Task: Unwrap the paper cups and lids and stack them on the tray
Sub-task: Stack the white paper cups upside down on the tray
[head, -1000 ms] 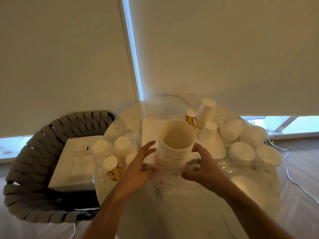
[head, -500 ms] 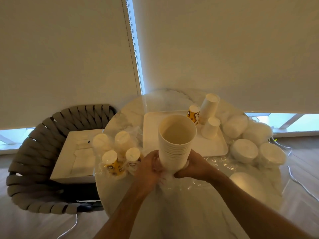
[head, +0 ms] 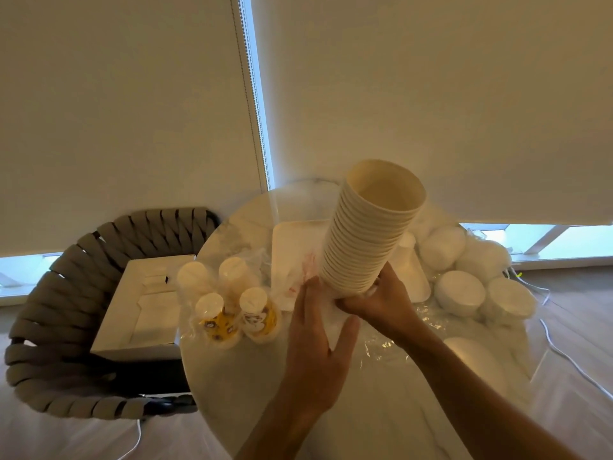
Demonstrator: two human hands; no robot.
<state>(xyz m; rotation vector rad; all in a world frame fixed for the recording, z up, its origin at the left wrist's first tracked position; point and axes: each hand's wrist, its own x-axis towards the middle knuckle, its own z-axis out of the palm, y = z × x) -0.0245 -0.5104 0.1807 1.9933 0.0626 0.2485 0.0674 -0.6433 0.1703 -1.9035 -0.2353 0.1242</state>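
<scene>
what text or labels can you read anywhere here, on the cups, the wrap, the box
No text can be read.
Red print on the plastic wrap beside the stack of cups: too blurred to read.
Yellow printed cups: cartoon pattern, any lettering too small to read.
White box on the chair: no print visible.
White lids: plain.

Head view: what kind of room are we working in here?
Probably a home or office room, not a workshop: a round marble-look table by a window with roller blinds, a woven chair beside it, wood-look floor.
</scene>
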